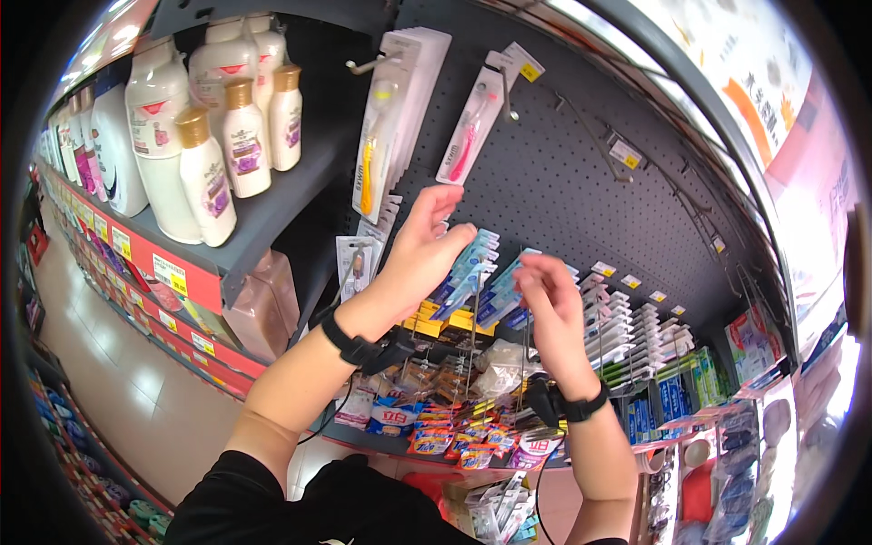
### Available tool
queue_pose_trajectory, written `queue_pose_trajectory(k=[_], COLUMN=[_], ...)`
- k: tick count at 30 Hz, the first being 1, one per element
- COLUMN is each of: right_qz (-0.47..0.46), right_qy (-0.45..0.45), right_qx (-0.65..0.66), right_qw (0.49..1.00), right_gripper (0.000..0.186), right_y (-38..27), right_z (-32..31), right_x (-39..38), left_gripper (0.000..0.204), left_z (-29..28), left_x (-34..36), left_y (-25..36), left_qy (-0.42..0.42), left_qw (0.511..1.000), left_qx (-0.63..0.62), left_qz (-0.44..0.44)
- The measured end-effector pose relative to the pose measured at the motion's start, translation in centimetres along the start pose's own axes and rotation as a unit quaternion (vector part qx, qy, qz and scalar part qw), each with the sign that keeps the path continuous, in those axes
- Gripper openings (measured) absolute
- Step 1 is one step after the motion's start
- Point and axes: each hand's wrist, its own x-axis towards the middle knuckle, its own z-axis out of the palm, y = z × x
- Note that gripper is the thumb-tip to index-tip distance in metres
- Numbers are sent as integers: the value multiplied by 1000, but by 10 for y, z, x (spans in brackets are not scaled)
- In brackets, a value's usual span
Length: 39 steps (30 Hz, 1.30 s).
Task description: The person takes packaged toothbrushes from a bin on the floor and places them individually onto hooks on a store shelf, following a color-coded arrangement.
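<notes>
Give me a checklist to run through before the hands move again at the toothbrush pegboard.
1. Left hand on the blue packs: ok, fingers touch them.
2. Right hand at the same packs: ok, fingers pinched beside them; exact grip cannot tell.
3. Packs seated on their hook: cannot tell, hook hidden by the hands.
4. Pink toothbrush above hanging on its hook: ok.
5. Yellow toothbrush packs hanging on their hook: ok.
6. Wrist cables free of lower goods: cannot tell.

bare forearms, a black band on each wrist (352, 348) with thin cables trailing, short black sleeves (238, 495).
</notes>
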Motion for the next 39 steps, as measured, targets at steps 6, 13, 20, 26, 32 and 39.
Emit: queue_pose_trajectory(k=[6, 13, 20, 26, 32, 39], right_qz=[7, -26, 29, 52, 48, -10], right_qy=[-23, 8, -8, 10, -41, -153], right_qx=[-30, -26, 32, 32, 146, 170], right_qw=[999, 999, 999, 998, 987, 973], right_gripper=[47, 65, 61, 41, 25, 22], right_y=[4, 15, 11, -2, -38, -65], right_z=[34, 52, 58, 48, 48, 61], right_x=[99, 149, 162, 151, 110, 28], left_gripper=[67, 74, 67, 37, 26, 31], left_z=[-11, -19, -22, -15, 3, -2], left_x=[47, 71, 94, 80, 24, -67], left_y=[-10, -23, -39, -29, 24, 53], left_qy=[90, 76, 138, 51, -4, -24], left_qw=[994, 997, 976, 995, 990, 954], left_qx=[-60, -5, 166, 87, -140, -279], left_qz=[-30, -24, -7, -2, -23, -104])
